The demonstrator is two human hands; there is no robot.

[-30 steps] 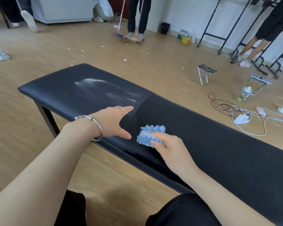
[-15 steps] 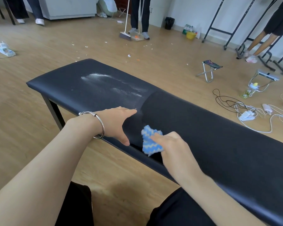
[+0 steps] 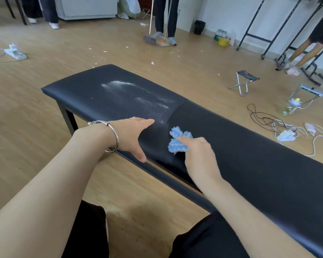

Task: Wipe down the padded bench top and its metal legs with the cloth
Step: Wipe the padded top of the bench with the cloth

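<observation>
Head view: the right grip (image 3: 198, 151) presses the blue cloth (image 3: 178, 140) onto the tabletop (image 3: 250, 155), fingers apparently curled round it. The left grip (image 3: 132, 136) lies flat and open beside it. Right of the cloth the padding looks wiped; white dust (image 3: 138, 94) lies leftward, and the metal leg (image 3: 67, 116) seems untouched.

Cloth (image 3: 179, 140) on bench top (image 3: 250, 146), right of left hand (image 3: 131, 136)

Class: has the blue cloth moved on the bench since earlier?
Yes: the cloth moved away from the near edge of the bench, toward the white dust.
</observation>
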